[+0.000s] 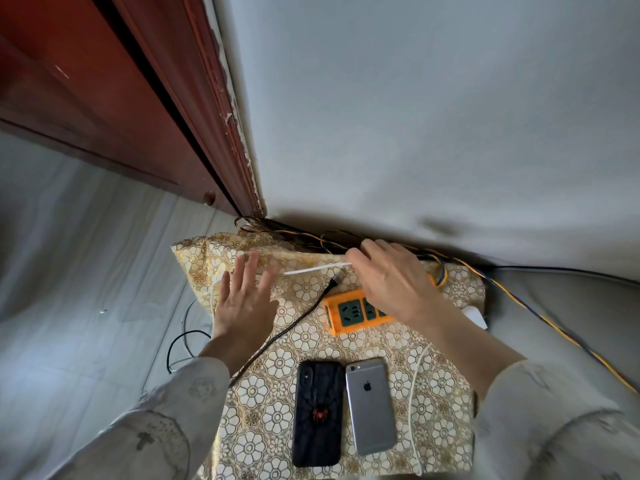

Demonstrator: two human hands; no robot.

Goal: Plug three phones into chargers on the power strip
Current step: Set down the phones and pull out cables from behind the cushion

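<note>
Two phones lie face down, side by side, at the near end of a small table draped in a gold floral cloth (440, 393): a phone in a black spider-web case (318, 414) on the left and a silver iPhone (370, 405) just to its right, their long edges almost touching. Beyond them sits an orange power strip (349, 311) with dark green sockets, its far end hidden under the right hand (391, 277). That hand reaches over the strip and pinches a white cable (313, 269) between its fingertips, the cable running level to the left toward the left hand (244, 299). The left hand hovers flat with fingers spread and straight, holding nothing. A black braided cable (294, 322) crosses the cloth diagonally between the hands, its plug end (337, 279) lying near the strip's left corner. Another white cable (414, 396) curves down the cloth to the right of the iPhone. Blue-and-yellow twisted wire (540, 317) runs along the wall behind the table. A red-brown wooden door (104, 98) stands at upper left.
</note>
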